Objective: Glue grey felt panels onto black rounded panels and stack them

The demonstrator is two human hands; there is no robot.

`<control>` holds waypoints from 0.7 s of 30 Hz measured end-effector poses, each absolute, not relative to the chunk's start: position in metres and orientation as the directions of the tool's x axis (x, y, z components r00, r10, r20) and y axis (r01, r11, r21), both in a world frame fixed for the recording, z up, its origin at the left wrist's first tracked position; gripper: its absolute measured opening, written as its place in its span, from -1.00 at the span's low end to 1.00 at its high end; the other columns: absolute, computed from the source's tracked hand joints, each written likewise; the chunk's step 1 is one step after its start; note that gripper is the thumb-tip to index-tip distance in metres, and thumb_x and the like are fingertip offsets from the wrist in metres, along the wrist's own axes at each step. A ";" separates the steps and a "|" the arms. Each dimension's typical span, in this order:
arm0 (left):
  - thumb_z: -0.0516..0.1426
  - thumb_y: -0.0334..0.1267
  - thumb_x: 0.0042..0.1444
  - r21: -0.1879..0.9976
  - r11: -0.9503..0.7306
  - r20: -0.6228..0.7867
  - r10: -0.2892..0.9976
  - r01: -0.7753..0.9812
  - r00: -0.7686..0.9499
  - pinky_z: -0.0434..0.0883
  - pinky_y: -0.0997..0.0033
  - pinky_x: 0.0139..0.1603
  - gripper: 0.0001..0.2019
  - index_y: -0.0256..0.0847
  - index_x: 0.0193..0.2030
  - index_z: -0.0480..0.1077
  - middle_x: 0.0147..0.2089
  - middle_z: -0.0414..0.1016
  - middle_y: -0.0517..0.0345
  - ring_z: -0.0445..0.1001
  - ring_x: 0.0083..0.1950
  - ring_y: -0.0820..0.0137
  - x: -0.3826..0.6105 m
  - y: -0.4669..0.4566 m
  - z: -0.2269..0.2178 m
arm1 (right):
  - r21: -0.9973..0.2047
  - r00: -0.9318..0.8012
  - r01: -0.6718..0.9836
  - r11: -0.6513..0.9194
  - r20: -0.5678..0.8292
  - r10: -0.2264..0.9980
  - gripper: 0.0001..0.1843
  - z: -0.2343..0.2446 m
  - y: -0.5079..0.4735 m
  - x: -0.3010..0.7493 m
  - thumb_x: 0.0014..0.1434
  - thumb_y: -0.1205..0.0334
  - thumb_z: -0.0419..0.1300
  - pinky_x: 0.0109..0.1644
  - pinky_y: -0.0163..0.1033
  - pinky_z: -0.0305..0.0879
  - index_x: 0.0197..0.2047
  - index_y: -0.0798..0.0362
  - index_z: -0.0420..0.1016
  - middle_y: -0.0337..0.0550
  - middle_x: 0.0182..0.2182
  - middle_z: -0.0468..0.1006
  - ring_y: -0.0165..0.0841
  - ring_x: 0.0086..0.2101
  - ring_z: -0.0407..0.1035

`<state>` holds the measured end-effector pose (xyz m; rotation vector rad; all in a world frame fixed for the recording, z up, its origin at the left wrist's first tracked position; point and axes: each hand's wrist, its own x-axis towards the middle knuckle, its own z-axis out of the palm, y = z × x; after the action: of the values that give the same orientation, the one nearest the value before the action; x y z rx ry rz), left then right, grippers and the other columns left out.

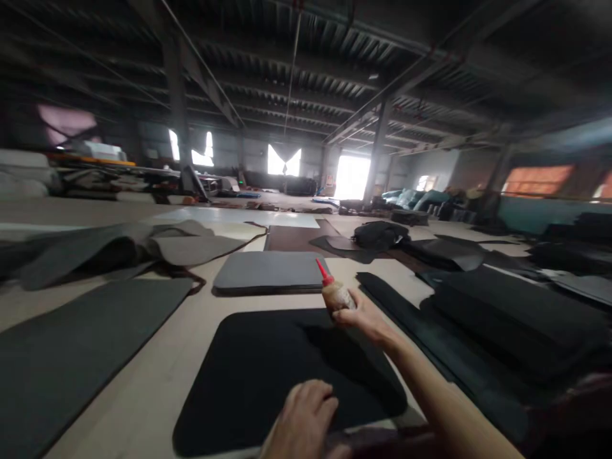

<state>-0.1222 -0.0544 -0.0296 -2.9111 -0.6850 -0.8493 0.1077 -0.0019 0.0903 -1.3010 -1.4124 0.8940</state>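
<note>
In the head view, my right hand (351, 315) is wrapped round a small squeeze bottle (336, 294), a yellowish one with a white label. Its red pointed nozzle tilts up and to the left, above the far right part of a black mat (253, 370). The mat has rounded corners and lies flat in front of me, with a shadow across its right side. Over its near edge is my left hand (306, 414), fingers loosely bent, thumb apart, nothing seen in it. Just beyond the mat lies a short stack of grey mats (272, 271).
Large dark grey sheets (90, 350) cover the table's left side. Stacked black sheets (516, 312) stand at the right. Farther back are crumpled grey material (119, 245) and a black bundle (380, 234). A steel column (377, 153) rises beyond the table.
</note>
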 end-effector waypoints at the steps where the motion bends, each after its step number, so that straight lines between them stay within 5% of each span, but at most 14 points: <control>1: 0.47 -0.03 0.10 0.195 -0.872 0.504 0.482 0.449 0.717 0.43 0.18 0.27 -0.46 -0.18 0.10 0.43 0.19 0.39 0.05 0.36 0.20 0.12 -0.122 -0.063 -0.021 | -0.956 -0.031 0.257 0.139 0.135 0.990 -0.39 0.096 -0.011 0.098 -0.13 0.12 0.34 -0.32 -0.31 0.35 0.02 0.09 0.38 -0.17 -0.27 0.49 -0.34 -0.33 0.38; 3: 0.43 -0.04 0.18 0.315 -0.824 0.443 0.566 0.470 0.695 0.36 0.17 0.32 -0.50 -0.15 0.15 0.41 0.23 0.34 0.09 0.31 0.24 0.17 -0.120 -0.077 -0.006 | -0.953 -0.103 0.297 0.067 0.037 0.994 -0.36 0.104 -0.025 0.081 -0.11 0.09 0.36 -0.32 -0.29 0.38 0.05 0.08 0.35 -0.14 -0.23 0.50 -0.32 -0.32 0.40; 7: 0.27 0.14 0.33 0.281 -0.834 0.350 0.550 0.474 0.759 0.32 0.08 0.33 -0.49 -0.26 0.14 0.40 0.22 0.35 0.00 0.29 0.26 0.13 -0.115 -0.082 0.009 | -0.923 -0.134 0.386 -0.014 -0.071 0.989 -0.39 0.106 -0.038 0.061 -0.06 -0.01 0.40 -0.31 -0.24 0.44 -0.01 0.07 0.34 -0.07 -0.20 0.52 -0.22 -0.25 0.45; 12: 0.25 0.19 0.33 0.246 -0.840 0.357 0.542 0.483 0.761 0.30 0.14 0.32 -0.50 -0.25 0.08 0.43 0.16 0.40 0.05 0.36 0.18 0.16 -0.115 -0.079 0.009 | -0.943 -0.275 0.331 0.017 -0.079 0.958 -0.31 0.101 -0.043 0.046 -0.02 -0.09 0.44 -0.31 -0.28 0.41 0.06 0.07 0.35 -0.09 -0.21 0.53 -0.30 -0.32 0.43; 21: 0.19 0.15 0.38 0.272 -0.848 0.348 0.527 0.454 0.776 0.23 0.12 0.37 -0.49 -0.25 0.19 0.38 0.28 0.30 -0.02 0.28 0.29 0.12 -0.113 -0.078 0.003 | -0.976 -0.156 0.210 0.056 0.023 0.987 -0.14 0.102 -0.050 0.005 -0.29 -0.05 0.51 -0.28 -0.28 0.39 0.06 0.05 0.34 -0.11 -0.25 0.53 -0.29 -0.30 0.41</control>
<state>-0.1125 -0.0779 0.0030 -3.1221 -0.8702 -0.6969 0.0054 -0.0498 0.1020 -1.2597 -1.5027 1.1812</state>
